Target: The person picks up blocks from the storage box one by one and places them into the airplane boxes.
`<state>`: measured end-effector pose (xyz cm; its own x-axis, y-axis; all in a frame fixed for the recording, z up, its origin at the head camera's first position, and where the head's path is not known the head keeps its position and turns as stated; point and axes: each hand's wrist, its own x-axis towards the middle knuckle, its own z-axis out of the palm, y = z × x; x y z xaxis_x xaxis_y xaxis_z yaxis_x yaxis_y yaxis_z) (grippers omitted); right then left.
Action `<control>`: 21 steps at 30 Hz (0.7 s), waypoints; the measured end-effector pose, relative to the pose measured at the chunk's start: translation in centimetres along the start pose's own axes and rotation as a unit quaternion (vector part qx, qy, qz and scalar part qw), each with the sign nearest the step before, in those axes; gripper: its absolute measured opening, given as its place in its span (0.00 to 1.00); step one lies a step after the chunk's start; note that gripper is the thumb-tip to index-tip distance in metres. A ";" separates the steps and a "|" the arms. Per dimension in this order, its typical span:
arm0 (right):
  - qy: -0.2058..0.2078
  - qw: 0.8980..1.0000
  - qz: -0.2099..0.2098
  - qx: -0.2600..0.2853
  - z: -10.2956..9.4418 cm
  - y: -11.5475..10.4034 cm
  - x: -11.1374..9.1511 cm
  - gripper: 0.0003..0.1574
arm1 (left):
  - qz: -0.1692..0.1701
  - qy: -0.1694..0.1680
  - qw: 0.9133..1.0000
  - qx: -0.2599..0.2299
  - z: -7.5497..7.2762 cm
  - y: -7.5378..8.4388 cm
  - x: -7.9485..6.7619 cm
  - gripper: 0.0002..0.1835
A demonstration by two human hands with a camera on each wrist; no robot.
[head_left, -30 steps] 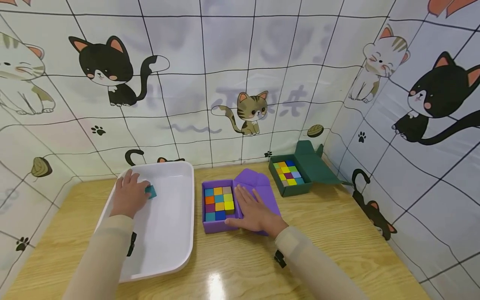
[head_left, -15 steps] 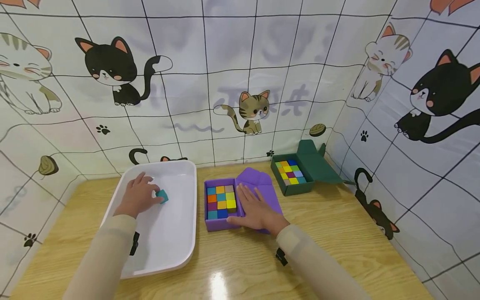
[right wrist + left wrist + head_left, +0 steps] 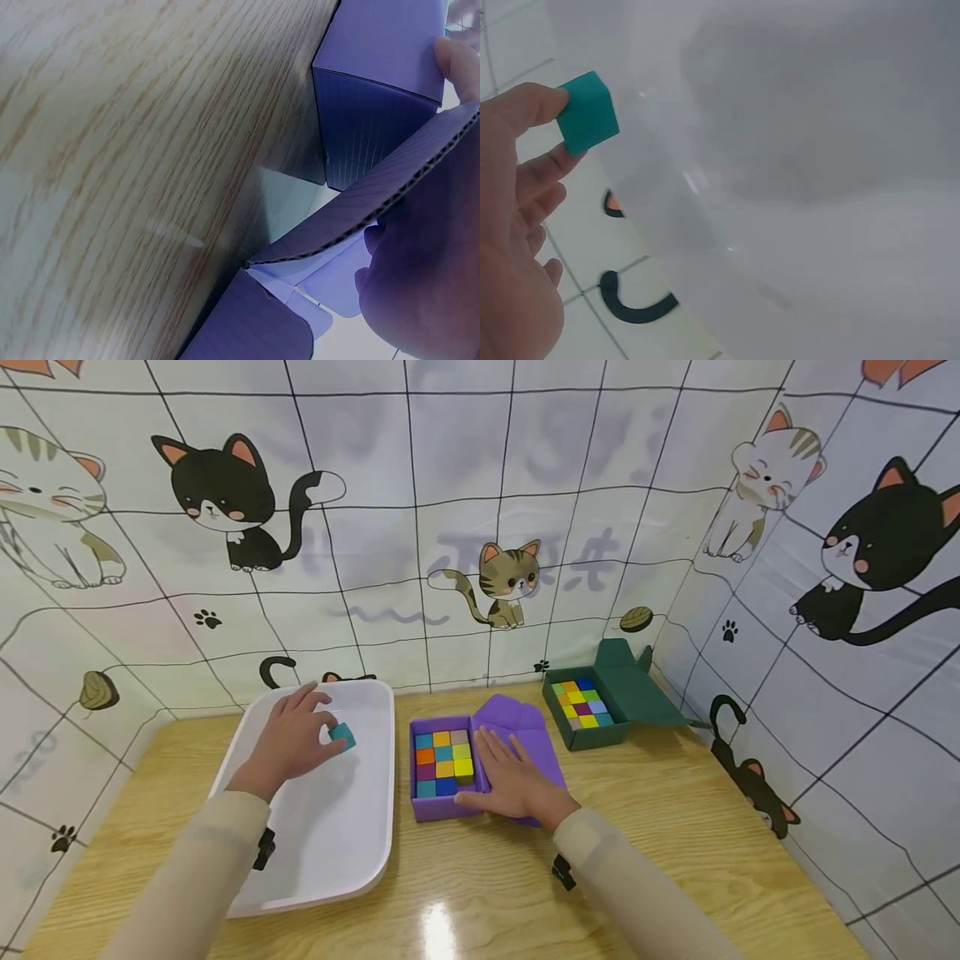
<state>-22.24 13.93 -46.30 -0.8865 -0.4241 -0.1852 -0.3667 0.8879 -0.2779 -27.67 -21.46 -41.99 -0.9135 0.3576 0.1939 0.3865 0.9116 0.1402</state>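
A teal cube (image 3: 589, 112) is pinched between the thumb and index finger of my left hand (image 3: 292, 739), over the white tray (image 3: 386, 827). In the left wrist view the other fingers curl loosely below the cube. My right hand (image 3: 517, 781) lies spread on the open lid (image 3: 517, 714) of the purple box (image 3: 446, 812), its thumb over the box's near right rim. Coloured cubes (image 3: 444, 768) sit in rows inside that box, with a gap at the near right corner. The right wrist view shows the purple cardboard from low down, with the thumb (image 3: 459, 64) on its edge.
A dark green box (image 3: 592, 739) with its lid folded open stands at the back right, filled with coloured cubes. Everything rests on a wooden table (image 3: 637, 860). A cat-print cloth wall (image 3: 360, 552) encloses the back and sides.
My left hand has moved right across the tray, carrying the teal cube away from the tray's left side. The right hand stays on the purple lid.
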 end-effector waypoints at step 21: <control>0.006 1.000 -0.005 -0.010 -0.5 0.0 0.0 0.70 | 0.137 -0.012 0.989 -0.050 -1.3 11.4 2.1 0.18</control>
<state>-22.34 13.98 -45.86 -0.8859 -0.4313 -0.1705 -0.3815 0.8867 -0.2612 -24.98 -10.55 -38.76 -0.7748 0.5942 0.2158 0.6298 0.7553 0.1813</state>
